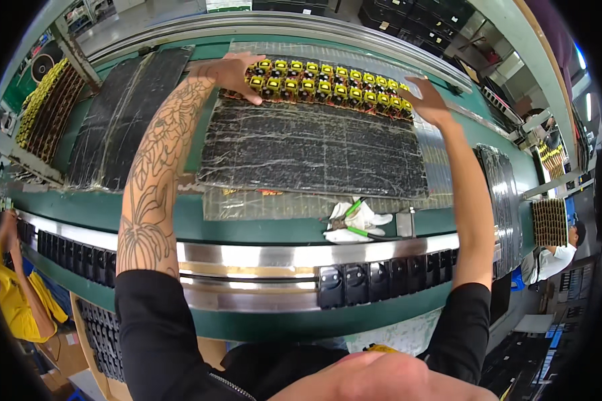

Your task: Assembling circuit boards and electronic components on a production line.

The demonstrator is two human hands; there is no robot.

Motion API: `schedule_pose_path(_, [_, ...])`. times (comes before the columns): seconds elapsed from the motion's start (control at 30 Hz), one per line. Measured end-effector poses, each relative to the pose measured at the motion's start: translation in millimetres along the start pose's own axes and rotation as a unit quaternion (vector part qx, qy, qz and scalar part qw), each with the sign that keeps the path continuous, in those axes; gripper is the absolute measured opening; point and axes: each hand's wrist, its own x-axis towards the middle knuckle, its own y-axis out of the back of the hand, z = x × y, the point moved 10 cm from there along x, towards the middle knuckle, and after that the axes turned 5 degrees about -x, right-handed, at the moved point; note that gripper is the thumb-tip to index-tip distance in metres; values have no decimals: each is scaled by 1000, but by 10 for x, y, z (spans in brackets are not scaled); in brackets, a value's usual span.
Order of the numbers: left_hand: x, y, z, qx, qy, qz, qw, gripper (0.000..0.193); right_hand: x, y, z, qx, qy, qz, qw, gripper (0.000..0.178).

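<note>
- Straight ahead at 12 o'clock from the wearer lies a long circuit-board strip with two rows of yellow-topped components, its long axis running from just past 9 to just past 3 o'clock.
- The bare left hand is at the strip's 9 o'clock end, thumb and fingers spread apart around it; from there, the strip stretches toward 3 o'clock.
- The bare right hand is at the 3 o'clock end, thumb and fingers parted; how firmly it touches, I cannot tell. The strip stretches toward 9 o'clock from it.
- Each hand is nearest its own end; the left one overlaps the strip more.
- At 6 o'clock from the strip lies a black rectangular slab under clear, wrinkled film; beyond, at 5 o'clock, are white fabric gloves and a green-handled tool.
</note>
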Motion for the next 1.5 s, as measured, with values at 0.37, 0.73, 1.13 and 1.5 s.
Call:
schedule_pose_path(0.37, [-308,32,63,-5,74,-28,997,119,468,-810,152,57,-113,-93,988,69])
schedule_pose_path(0.73, [-510,-24,24,-45,27,67,996,112,205,-703,42,7,-103,-128,986,74])
schedule_pose_path(1.13, [-1149,-284,446,-49,154,50,986,102,-350,-606,-189,-122,-118,-117,978,66])
schedule_pose_path(1.5, [-1815,-207,1100,-250,116,192,942,70,-1077,-19,-1106,-82,-1,-59,995,52])
